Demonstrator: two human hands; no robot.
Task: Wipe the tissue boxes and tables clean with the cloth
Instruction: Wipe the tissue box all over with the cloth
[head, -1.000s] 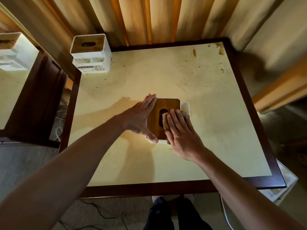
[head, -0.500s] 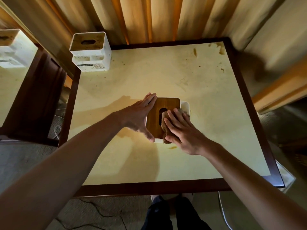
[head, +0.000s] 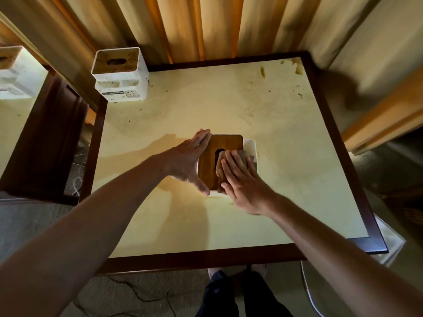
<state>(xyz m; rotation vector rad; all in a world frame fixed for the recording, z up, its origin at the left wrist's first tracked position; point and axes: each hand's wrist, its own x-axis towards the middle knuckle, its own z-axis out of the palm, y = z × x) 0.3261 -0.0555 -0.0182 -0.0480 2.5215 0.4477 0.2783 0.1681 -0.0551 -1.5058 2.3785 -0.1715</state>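
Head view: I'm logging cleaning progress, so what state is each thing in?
Left hand: open, steadying the box.
Right hand: flat, pressing the cloth.
Cloth: crumpled on the lid.
Tissue box: upright, wooden lid on.
Second tissue box: upright, speckled with dirt.
Table: stained at the far edge.

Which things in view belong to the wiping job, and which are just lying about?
In the job:
- cloth under the right hand
- wooden-lidded tissue box, steadied by the left hand
- stained table
- second tissue box

Lying about:
- cables on the floor
- curtain
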